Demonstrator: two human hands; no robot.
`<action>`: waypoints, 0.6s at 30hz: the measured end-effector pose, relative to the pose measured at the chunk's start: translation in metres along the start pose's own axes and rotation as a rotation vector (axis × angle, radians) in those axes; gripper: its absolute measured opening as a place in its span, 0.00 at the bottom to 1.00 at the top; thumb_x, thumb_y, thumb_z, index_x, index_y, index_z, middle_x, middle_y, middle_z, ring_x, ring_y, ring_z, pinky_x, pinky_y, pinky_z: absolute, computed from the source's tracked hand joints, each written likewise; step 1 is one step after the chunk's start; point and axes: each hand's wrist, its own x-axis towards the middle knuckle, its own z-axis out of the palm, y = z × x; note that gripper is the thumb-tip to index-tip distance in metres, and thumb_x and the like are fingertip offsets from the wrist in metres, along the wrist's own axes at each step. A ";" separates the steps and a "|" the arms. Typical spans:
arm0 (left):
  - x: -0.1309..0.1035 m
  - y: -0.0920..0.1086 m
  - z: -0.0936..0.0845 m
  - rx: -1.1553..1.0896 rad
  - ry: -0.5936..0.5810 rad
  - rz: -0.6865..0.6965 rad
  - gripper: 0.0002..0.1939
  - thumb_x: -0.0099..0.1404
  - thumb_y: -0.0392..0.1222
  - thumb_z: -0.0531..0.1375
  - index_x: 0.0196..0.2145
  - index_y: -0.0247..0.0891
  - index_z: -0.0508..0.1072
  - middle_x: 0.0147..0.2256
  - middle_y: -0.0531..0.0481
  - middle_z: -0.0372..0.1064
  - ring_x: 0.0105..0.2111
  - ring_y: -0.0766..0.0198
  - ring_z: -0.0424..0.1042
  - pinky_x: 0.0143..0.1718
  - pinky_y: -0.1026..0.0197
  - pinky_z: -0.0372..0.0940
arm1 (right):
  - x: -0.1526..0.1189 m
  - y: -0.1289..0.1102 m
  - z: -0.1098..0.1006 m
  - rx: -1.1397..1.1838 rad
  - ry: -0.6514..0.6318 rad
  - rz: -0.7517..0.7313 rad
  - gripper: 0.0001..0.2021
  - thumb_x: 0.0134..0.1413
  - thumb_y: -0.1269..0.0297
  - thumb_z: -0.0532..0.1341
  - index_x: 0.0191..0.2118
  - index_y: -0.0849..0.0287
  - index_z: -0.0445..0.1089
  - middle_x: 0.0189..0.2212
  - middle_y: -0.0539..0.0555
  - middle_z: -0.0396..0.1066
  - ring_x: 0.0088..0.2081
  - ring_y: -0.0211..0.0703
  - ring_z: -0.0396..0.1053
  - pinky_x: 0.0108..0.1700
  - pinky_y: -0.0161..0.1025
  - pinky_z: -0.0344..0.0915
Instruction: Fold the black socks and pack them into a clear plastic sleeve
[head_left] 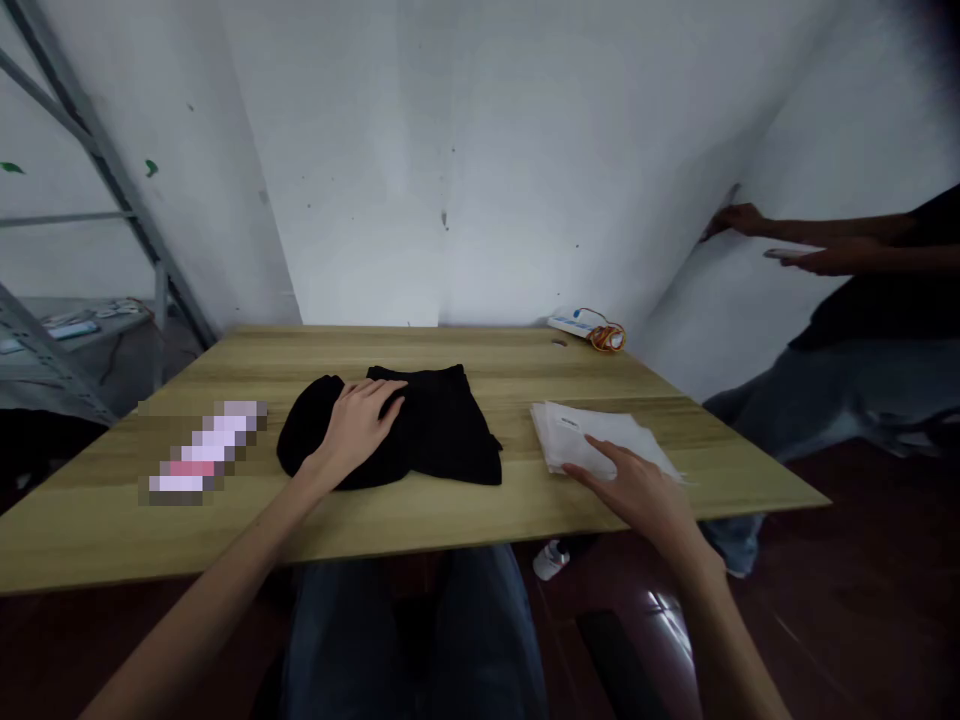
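The wood-grained desk [450, 517] meets a white wall [360, 150]. Left of centre, black cloth [450, 430] lies beneath the loosely opened left hand [361, 425]; rightward, across desk space, the right hand [649, 497] touches white packets [600, 432], grip unclear.

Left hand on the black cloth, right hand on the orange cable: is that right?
Not quite: the head view shows the right hand at the white bags, not the orange cable. The left hand is on the black cloth.
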 end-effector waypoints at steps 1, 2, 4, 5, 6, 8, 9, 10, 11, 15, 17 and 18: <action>0.004 0.001 0.000 -0.031 0.046 -0.051 0.14 0.76 0.45 0.58 0.52 0.44 0.80 0.45 0.45 0.83 0.44 0.48 0.81 0.50 0.45 0.71 | -0.002 -0.001 -0.004 0.017 0.054 0.016 0.33 0.64 0.36 0.60 0.65 0.52 0.74 0.61 0.63 0.75 0.57 0.70 0.75 0.56 0.61 0.72; 0.008 0.002 0.000 -0.077 0.092 -0.110 0.13 0.75 0.46 0.59 0.50 0.44 0.81 0.44 0.46 0.83 0.42 0.48 0.81 0.49 0.46 0.72 | -0.005 -0.005 -0.009 0.045 0.121 0.036 0.32 0.65 0.38 0.59 0.64 0.52 0.74 0.61 0.63 0.75 0.56 0.69 0.76 0.55 0.62 0.72; 0.013 0.002 0.002 -0.220 0.160 -0.244 0.11 0.72 0.48 0.63 0.46 0.44 0.82 0.42 0.46 0.83 0.40 0.50 0.81 0.46 0.48 0.73 | -0.014 -0.025 -0.015 0.176 0.226 0.054 0.29 0.68 0.40 0.57 0.63 0.53 0.75 0.59 0.64 0.76 0.51 0.66 0.79 0.52 0.60 0.74; 0.016 0.004 0.004 -0.313 0.176 -0.315 0.11 0.70 0.49 0.64 0.45 0.43 0.82 0.41 0.46 0.83 0.40 0.51 0.81 0.45 0.50 0.74 | -0.019 -0.040 -0.015 0.288 0.242 0.046 0.29 0.68 0.40 0.56 0.63 0.53 0.75 0.57 0.64 0.78 0.47 0.64 0.80 0.49 0.58 0.76; 0.017 0.006 0.006 -0.416 0.176 -0.384 0.11 0.68 0.50 0.66 0.43 0.43 0.83 0.40 0.46 0.83 0.39 0.52 0.81 0.43 0.51 0.74 | -0.023 -0.059 -0.014 0.435 0.201 0.019 0.30 0.68 0.39 0.56 0.64 0.53 0.74 0.53 0.64 0.79 0.42 0.60 0.81 0.45 0.55 0.77; 0.018 0.016 0.011 -0.636 0.131 -0.505 0.14 0.66 0.52 0.68 0.43 0.42 0.83 0.39 0.46 0.83 0.39 0.54 0.81 0.39 0.54 0.74 | -0.028 -0.102 -0.007 0.812 -0.016 -0.051 0.33 0.68 0.37 0.56 0.68 0.52 0.68 0.53 0.63 0.79 0.39 0.55 0.81 0.35 0.47 0.79; 0.017 0.023 0.014 -0.735 0.091 -0.554 0.15 0.66 0.54 0.68 0.43 0.41 0.83 0.39 0.46 0.83 0.38 0.55 0.81 0.38 0.55 0.74 | -0.029 -0.123 -0.001 0.974 -0.123 -0.075 0.35 0.67 0.36 0.56 0.70 0.51 0.65 0.55 0.63 0.78 0.41 0.55 0.82 0.31 0.45 0.79; 0.015 0.032 0.016 -0.821 0.042 -0.594 0.17 0.68 0.56 0.67 0.44 0.41 0.82 0.39 0.46 0.83 0.38 0.55 0.81 0.36 0.57 0.74 | -0.027 -0.143 0.005 1.094 -0.219 -0.090 0.36 0.68 0.36 0.56 0.72 0.51 0.63 0.59 0.62 0.76 0.45 0.55 0.82 0.32 0.44 0.80; 0.012 0.040 0.019 -0.893 -0.012 -0.625 0.18 0.70 0.58 0.65 0.44 0.41 0.82 0.40 0.45 0.83 0.38 0.56 0.81 0.34 0.57 0.74 | -0.024 -0.159 0.010 1.173 -0.297 -0.093 0.35 0.68 0.36 0.56 0.71 0.51 0.64 0.60 0.62 0.75 0.47 0.54 0.81 0.33 0.44 0.82; -0.001 0.064 0.027 -0.968 -0.136 -0.616 0.19 0.75 0.56 0.59 0.48 0.39 0.79 0.42 0.42 0.82 0.39 0.54 0.82 0.34 0.55 0.76 | -0.004 -0.190 0.020 1.285 -0.434 -0.090 0.30 0.70 0.38 0.55 0.68 0.49 0.68 0.63 0.57 0.73 0.54 0.53 0.79 0.39 0.43 0.84; -0.004 0.062 0.032 -0.874 -0.100 -0.527 0.15 0.72 0.50 0.64 0.50 0.40 0.77 0.42 0.42 0.82 0.41 0.54 0.82 0.38 0.54 0.77 | 0.006 -0.191 0.020 1.309 -0.492 -0.150 0.29 0.69 0.39 0.59 0.68 0.48 0.68 0.62 0.56 0.73 0.56 0.53 0.78 0.41 0.43 0.85; -0.005 0.058 0.034 -0.819 -0.077 -0.487 0.15 0.69 0.47 0.67 0.51 0.40 0.76 0.42 0.43 0.82 0.41 0.54 0.82 0.39 0.54 0.77 | 0.011 -0.190 0.020 1.322 -0.528 -0.183 0.29 0.68 0.41 0.61 0.67 0.49 0.67 0.62 0.56 0.74 0.56 0.53 0.78 0.41 0.44 0.85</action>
